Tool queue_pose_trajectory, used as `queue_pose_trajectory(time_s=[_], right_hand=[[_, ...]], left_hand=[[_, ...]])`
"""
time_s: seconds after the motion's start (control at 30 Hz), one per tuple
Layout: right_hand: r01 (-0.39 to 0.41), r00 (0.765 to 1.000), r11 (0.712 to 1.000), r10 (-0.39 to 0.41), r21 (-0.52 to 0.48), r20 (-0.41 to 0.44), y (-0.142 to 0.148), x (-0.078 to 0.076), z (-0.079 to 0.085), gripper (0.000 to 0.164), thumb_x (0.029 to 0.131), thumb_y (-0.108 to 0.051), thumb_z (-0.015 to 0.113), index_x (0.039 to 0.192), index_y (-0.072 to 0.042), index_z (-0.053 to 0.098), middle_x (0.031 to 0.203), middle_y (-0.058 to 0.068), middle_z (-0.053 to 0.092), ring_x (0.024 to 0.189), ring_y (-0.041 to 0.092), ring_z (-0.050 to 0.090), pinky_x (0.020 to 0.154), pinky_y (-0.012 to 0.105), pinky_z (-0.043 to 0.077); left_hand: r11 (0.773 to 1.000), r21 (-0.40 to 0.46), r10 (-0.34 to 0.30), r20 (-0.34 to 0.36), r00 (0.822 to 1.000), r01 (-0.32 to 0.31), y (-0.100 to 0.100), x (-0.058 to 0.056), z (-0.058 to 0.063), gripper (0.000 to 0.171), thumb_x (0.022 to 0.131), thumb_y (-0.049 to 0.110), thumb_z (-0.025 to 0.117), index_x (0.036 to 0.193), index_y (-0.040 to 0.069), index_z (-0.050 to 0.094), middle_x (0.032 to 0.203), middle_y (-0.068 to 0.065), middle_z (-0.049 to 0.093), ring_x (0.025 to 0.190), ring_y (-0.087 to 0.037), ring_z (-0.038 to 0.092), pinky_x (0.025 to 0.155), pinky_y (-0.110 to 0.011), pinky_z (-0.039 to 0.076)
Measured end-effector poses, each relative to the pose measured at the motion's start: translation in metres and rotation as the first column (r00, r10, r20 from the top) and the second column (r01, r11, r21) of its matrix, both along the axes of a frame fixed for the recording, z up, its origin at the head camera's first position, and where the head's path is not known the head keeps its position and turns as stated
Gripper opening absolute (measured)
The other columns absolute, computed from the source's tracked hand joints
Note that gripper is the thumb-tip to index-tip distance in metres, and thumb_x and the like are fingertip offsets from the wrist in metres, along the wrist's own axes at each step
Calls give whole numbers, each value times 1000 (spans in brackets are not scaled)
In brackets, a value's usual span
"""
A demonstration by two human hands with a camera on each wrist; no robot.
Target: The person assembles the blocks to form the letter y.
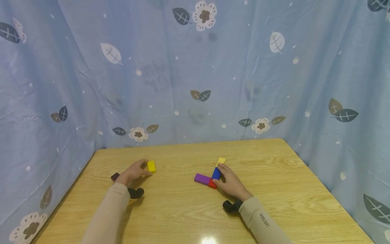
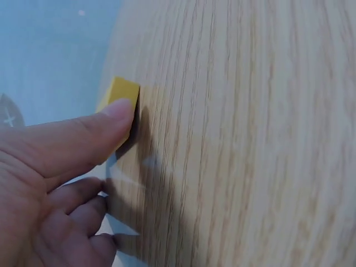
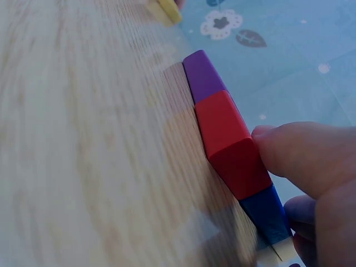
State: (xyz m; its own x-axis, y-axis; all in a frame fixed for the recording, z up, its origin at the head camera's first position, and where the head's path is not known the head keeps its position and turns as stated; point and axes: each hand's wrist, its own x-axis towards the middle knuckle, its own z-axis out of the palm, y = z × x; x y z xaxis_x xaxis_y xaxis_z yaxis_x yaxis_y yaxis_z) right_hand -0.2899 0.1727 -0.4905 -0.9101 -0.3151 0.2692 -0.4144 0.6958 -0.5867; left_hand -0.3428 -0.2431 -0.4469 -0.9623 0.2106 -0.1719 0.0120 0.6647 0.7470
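Observation:
My left hand pinches a small yellow block on the left part of the table. The left wrist view shows the thumb across that block. Farther right, my right hand holds a joined row of blocks. Its thumb touches the red block, and the other fingers curl beside the blue block. A second yellow block stands at the blue block's far end. From the red block, a purple block runs off to the left, so the blocks form a corner.
A dark block lies left of my left wrist, partly hidden. Something yellow shows below that wrist. The wooden table meets a blue patterned curtain at its back and sides.

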Motion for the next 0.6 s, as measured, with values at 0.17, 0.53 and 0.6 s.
queue_pose_trajectory(time_s=[0.17,0.53,0.6], right_hand=[[-6,1000,1000,6,3,7,-1,0,1,67,92,-37,61,141,4,40,150,20,35,139,39,30,112,53,30],[-5,1000,1000,5,-1,17,-1,2,3,68,92,-38,60,142,4,39,150,20,33,139,40,29,112,53,29],[-3,1000,1000,3,-6,22,-1,3,3,68,92,-37,60,142,4,39,150,20,33,139,40,29,112,53,29]], left_hand=[[1000,4,-5,-91,996,6,-2,0,-2,72,84,9,68,140,-12,27,145,-35,28,135,-50,27,111,-59,26],[999,42,13,-184,983,-6,16,-3,8,74,86,20,68,143,-6,29,138,-29,44,129,-44,42,105,-55,38],[998,66,19,-197,980,-6,23,-2,10,75,85,22,69,143,-4,30,138,-27,45,130,-43,41,107,-54,37]])
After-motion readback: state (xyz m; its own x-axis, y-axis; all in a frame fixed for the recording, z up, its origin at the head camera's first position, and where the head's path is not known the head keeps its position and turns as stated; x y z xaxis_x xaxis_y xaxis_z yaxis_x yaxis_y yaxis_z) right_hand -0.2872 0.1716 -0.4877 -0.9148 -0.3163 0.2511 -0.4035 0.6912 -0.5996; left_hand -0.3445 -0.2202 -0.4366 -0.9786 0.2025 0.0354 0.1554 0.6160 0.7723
